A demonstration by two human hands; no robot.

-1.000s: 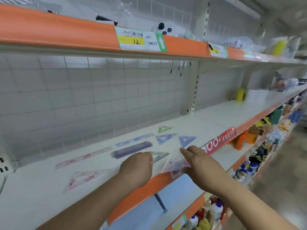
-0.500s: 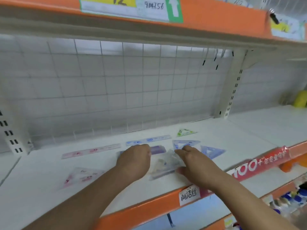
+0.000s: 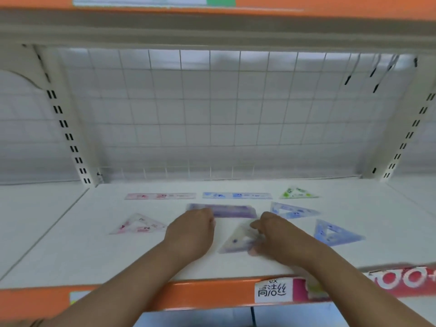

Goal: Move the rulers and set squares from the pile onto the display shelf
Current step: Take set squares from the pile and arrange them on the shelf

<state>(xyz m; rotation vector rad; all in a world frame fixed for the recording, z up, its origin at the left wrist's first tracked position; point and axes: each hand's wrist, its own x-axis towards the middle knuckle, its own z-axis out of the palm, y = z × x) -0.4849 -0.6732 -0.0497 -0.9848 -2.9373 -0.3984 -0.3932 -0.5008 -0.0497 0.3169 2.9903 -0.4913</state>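
Rulers and set squares lie spread on the white display shelf [image 3: 70,251]. At the back are a pink ruler [image 3: 160,196], a blue ruler [image 3: 237,195] and a green set square [image 3: 297,192]. A purple ruler [image 3: 233,210] lies in front of them, its left end under my left hand [image 3: 192,228], whose fingers are curled. My right hand [image 3: 274,234] pinches a clear purple set square [image 3: 238,241] lying flat on the shelf. A pink set square [image 3: 138,224] sits at the left, two blue set squares [image 3: 292,210] [image 3: 336,233] at the right.
A wire grid back panel [image 3: 212,114] closes the shelf behind. An upper shelf with an orange edge [image 3: 330,5] hangs overhead. The shelf's orange front edge [image 3: 200,293] carries a white label [image 3: 272,290] and a red banner [image 3: 405,279].
The view has swung left to face the shelf squarely. My right hand has brought the clear purple set square from the shelf edge down flat onto the shelf. My left hand stayed near the purple ruler.
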